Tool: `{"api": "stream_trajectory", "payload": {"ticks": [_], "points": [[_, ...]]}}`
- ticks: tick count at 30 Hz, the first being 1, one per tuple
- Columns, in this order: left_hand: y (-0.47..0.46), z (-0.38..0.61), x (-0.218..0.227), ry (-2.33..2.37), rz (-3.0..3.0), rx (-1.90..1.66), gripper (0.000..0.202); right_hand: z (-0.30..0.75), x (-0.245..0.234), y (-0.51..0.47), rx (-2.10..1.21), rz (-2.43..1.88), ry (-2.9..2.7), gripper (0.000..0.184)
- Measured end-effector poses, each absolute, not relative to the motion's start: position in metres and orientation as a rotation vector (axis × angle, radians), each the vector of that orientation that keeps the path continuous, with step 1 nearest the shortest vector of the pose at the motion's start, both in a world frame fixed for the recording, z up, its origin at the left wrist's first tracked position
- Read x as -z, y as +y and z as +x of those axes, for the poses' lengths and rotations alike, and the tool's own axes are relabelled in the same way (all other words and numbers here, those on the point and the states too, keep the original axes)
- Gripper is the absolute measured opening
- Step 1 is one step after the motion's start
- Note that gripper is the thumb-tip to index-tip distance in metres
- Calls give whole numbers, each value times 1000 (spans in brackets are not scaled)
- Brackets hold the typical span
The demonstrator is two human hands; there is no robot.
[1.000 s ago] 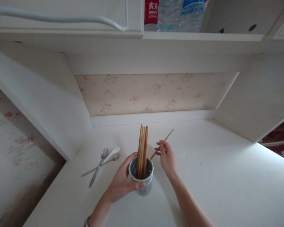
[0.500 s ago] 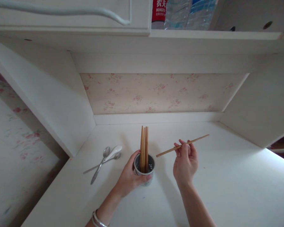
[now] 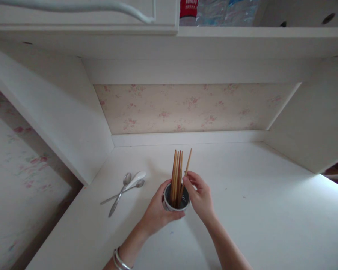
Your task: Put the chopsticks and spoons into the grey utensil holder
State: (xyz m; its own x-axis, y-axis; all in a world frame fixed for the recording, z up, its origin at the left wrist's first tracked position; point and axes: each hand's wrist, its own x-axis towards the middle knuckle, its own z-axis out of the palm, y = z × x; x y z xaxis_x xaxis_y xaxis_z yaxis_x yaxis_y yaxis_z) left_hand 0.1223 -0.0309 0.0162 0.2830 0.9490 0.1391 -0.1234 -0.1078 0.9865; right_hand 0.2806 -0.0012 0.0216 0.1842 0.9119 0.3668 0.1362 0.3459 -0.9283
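Note:
A metal utensil holder with small holes is gripped around its side by my left hand. Several wooden chopsticks stand in it, leaning close together. My right hand pinches a single chopstick between thumb and fingers at the holder's right side. That chopstick is nearly upright, its lower end inside the rim and its top tilted slightly right, apart from the bunch.
Left of the holder, two metal spoons lie crossed on the white desktop, with a white spoon over them. Side panels and an overhead shelf with plastic bottles enclose the desk.
My right hand has moved left and turned the chopstick from nearly level to upright, bringing its lower end into the holder. The holder has shifted slightly right with my left hand.

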Motion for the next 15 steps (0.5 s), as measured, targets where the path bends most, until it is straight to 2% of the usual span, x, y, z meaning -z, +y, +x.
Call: {"api": "stream_trajectory", "payload": {"ticks": [5, 15], "points": [[-32, 123, -18, 822, 1347, -1122, 88, 280, -26, -2, -785, -1074, -1413, 24], [-31, 122, -19, 827, 1374, -1108, 87, 278, -21, 0, -1029, -1065, -1295, 26]]}}
